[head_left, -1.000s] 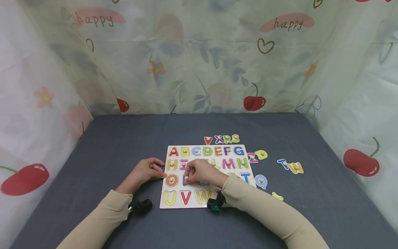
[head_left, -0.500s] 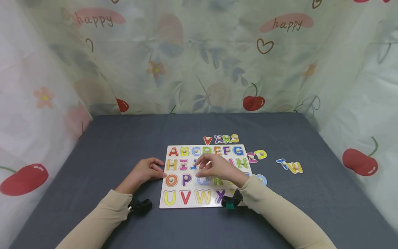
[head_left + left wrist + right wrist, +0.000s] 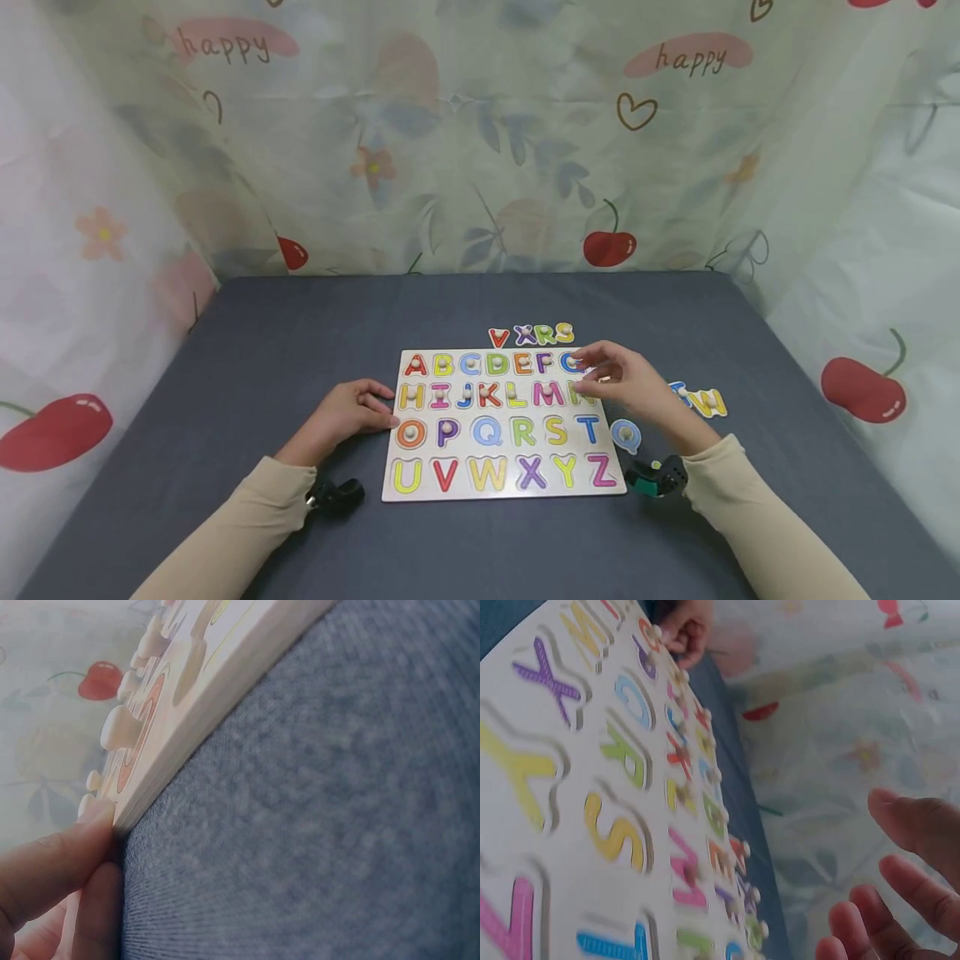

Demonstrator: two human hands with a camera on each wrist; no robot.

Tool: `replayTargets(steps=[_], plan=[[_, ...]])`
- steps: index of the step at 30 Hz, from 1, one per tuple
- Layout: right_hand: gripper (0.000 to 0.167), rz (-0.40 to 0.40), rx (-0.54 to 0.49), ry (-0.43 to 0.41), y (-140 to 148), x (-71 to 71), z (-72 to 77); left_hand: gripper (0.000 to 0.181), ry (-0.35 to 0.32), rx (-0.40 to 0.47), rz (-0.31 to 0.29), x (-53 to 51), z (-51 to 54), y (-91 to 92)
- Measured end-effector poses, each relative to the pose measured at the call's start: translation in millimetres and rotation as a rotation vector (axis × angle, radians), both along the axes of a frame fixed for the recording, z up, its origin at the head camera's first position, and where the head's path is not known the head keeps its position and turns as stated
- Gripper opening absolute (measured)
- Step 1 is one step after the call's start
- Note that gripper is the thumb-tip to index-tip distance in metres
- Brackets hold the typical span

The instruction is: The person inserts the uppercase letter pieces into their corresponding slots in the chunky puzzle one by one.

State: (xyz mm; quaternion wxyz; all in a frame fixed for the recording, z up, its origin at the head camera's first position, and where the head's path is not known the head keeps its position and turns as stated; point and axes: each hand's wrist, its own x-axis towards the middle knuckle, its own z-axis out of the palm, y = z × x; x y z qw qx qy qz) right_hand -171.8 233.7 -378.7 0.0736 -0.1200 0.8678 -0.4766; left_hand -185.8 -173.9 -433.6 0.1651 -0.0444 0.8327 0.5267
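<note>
The letter board point(image 3: 502, 492) lies on the dark table, its pegged pieces A to P seated and the recesses from Q to Z bare. My left hand point(image 3: 347, 421) rests at its left edge, thumb on the rim beside the O piece point(image 3: 410, 434); the left wrist view shows this thumb point(image 3: 60, 862) on the board's corner edge. Above the board's right side, near G and N, hovers my right hand point(image 3: 637, 387) with fingers apart and nothing held. In the right wrist view its fingers point(image 3: 922, 900) are spread beside the board.
Loose pieces V point(image 3: 498, 337), X point(image 3: 524, 335), R point(image 3: 544, 334) and S point(image 3: 565, 332) lie behind the board. A blue Q piece point(image 3: 626, 435) is at its right edge; a W piece point(image 3: 710, 402) and a partly covered T lie farther right. Patterned curtains surround the table.
My right hand has let go of the P piece, which now sits in the board, and has moved right across the board. My left hand has stayed at the left edge.
</note>
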Motion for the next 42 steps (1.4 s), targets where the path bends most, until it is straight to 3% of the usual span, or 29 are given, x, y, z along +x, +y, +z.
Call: replayTargets(steps=[8,22,28,35,42], plan=[[0.057,-0.093,0.027,-0.021,38.0,17.7,-10.4,0.049,0.006,-0.001,-0.005,-0.5,-0.1,0.2],[0.058,-0.095,0.087,-0.063,68.3,38.1,-44.7,0.048,0.022,-0.003,-0.006,-0.1,-4.4,-0.2],[0.047,-0.073,0.118,-0.058,70.9,38.7,-53.6,0.048,0.035,-0.011,-0.009,0.0,-6.3,-1.1],[0.038,-0.018,0.223,-0.057,63.4,37.8,-49.9,0.048,0.022,-0.021,0.003,0.1,-5.5,-1.3],[0.018,-0.002,0.307,-0.044,60.0,33.7,-47.7,0.048,0.011,-0.004,0.008,-0.7,-4.6,-0.1]])
